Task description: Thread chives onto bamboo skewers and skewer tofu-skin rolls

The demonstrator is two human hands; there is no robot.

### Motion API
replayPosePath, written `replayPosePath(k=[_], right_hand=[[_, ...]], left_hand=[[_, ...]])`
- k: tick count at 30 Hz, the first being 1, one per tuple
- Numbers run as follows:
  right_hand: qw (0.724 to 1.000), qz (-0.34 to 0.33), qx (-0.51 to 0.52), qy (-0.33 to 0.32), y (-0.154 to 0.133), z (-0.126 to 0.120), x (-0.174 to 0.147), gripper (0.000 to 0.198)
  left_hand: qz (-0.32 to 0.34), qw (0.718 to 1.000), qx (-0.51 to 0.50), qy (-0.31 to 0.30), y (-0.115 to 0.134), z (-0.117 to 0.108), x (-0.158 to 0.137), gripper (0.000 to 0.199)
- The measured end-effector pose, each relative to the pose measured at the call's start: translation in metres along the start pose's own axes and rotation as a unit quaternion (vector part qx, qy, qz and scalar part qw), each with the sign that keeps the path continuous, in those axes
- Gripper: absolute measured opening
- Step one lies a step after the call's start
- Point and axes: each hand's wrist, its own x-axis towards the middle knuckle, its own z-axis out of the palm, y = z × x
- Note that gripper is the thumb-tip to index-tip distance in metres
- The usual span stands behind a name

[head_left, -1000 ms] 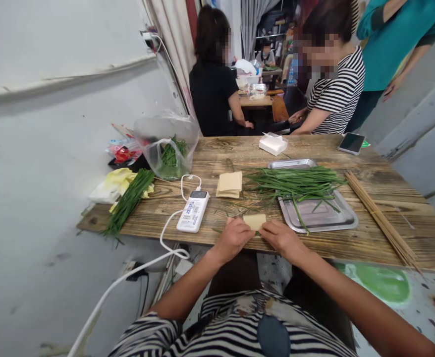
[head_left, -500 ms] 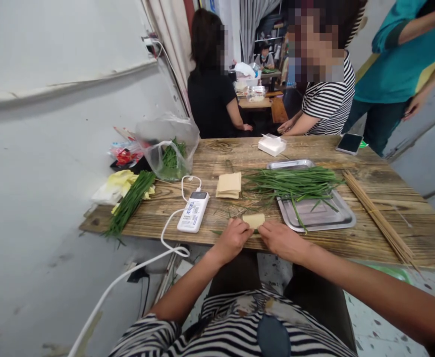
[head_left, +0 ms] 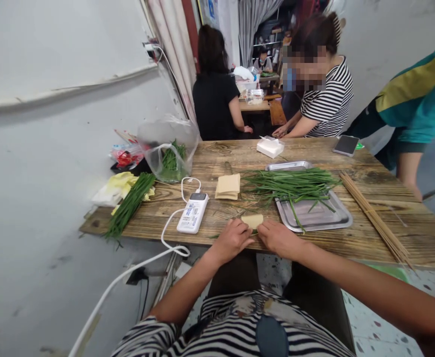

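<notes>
At the table's [head_left: 221,153] near edge, the sheet [head_left: 252,221] sits between the left hand [head_left: 234,239] and right hand [head_left: 279,239], fingers curled closed on its near corners. It looks light, pliable and probably easy to tear; a gentle pinch at both ends should suit.

You have a pale tan sheet [head_left: 252,221] at the near edge of the brown, dark-grained table [head_left: 217,158], green stalks [head_left: 295,182] over a silver tray [head_left: 322,218] toward its right edge, a green bunch [head_left: 130,206] by its near left corner, and dark-and-white stripes on your shirt [head_left: 210,327].
</notes>
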Motion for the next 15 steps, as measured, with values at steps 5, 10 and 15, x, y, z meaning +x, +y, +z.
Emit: replayPosePath(k=[5,10,15], right_hand=[[0.998,0.037,0.038,0.025,0.0038,-0.0024,0.0004,0.017],[0.997,0.042,0.058,0.022,0.0033,-0.0085,-0.0021,0.015],[0.982,0.075,0.151,0.084,0.0016,0.0010,-0.0061,0.029]], left_hand=[[-0.026,0.999,-0.023,0.021,0.0001,0.0058,0.0048,0.030],[-0.075,0.990,-0.112,0.035,-0.0031,0.0052,0.0045,0.028],[-0.119,0.974,-0.182,0.067,-0.0043,0.0085,-0.0001,0.025]])
